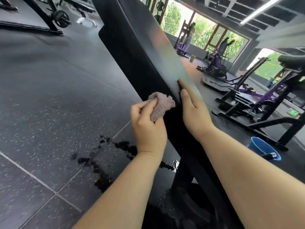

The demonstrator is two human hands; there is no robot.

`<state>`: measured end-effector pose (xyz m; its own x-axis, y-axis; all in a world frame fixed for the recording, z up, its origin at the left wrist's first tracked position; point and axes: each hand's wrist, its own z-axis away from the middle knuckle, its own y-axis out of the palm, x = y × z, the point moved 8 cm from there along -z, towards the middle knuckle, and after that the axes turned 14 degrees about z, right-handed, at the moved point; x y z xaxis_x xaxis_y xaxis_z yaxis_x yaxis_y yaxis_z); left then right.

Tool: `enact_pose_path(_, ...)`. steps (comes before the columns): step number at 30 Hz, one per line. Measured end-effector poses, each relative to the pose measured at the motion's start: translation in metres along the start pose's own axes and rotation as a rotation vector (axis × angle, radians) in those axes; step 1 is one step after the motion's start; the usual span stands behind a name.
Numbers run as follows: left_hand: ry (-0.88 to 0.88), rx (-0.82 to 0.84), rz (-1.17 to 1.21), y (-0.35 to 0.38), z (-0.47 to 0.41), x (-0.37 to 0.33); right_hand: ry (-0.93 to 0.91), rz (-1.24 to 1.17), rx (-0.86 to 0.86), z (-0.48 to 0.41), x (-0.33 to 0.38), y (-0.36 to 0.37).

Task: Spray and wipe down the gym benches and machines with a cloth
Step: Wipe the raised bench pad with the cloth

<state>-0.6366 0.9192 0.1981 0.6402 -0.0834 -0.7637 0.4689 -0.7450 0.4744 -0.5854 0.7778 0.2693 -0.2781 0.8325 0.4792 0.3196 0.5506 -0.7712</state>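
A long black padded bench (132, 52) runs diagonally from the top centre down toward me, its top face shining with reflected light. My left hand (147, 124) grips a crumpled pinkish-grey cloth (160, 104) held against the bench's dark side face. My right hand (193, 111) rests flat on the bench's top edge with its fingers straight, right beside the cloth. No spray bottle is visible.
A blue bucket (262, 147) with a dark object in it stands on the floor to the right. Wet dark patches (102, 169) mark the speckled rubber floor below the bench. Purple and black machines (247, 95) fill the right side; a rack with weight plates (57, 17) stands top left.
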Motion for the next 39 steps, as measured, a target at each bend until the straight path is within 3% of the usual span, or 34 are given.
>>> enact_pose_path(3, 0.080, -0.141, -0.009, -0.016, -0.047, -0.031, 0.010, 0.006, 0.020, 0.004, -0.003, 0.000)
enact_pose_path(8, 0.241, 0.030, -0.072, 0.009, -0.041, -0.029, 0.019, 0.008, -0.015, 0.003, -0.005, 0.001)
enact_pose_path(14, 0.258, 0.021, -0.122, 0.015, 0.012, -0.004, 0.013, -0.002, -0.014, 0.000, -0.008, 0.003)
enact_pose_path(21, 0.188, 0.336, -0.116, 0.015, 0.046, 0.005, 0.050, -0.043, -0.024, 0.003, -0.009, 0.005)
enact_pose_path(24, 0.052, 0.009, -0.021, -0.018, 0.002, 0.000, 0.071, -0.031, -0.013, 0.004, -0.005, 0.004)
enact_pose_path(26, 0.017, -0.093, -0.002, -0.024, -0.033, -0.008, 0.088, -0.026, -0.002, 0.004, -0.006, 0.003)
enact_pose_path(30, 0.033, 0.071, -0.026, 0.005, -0.009, 0.000, 0.087, -0.011, -0.028, 0.003, -0.006, 0.003)
enact_pose_path(34, -0.168, 0.326, -0.004, 0.022, 0.074, 0.044, 0.077, -0.014, -0.035, 0.003, -0.007, 0.004)
enact_pose_path(37, -0.427, 0.033, 0.112, 0.009, 0.057, 0.054, 0.075, 0.000, -0.034, 0.004, -0.007, 0.002)
enact_pose_path(39, -0.492, -0.190, 0.248, -0.005, 0.018, 0.045, 0.065, 0.010, -0.038, 0.004, -0.006, 0.001)
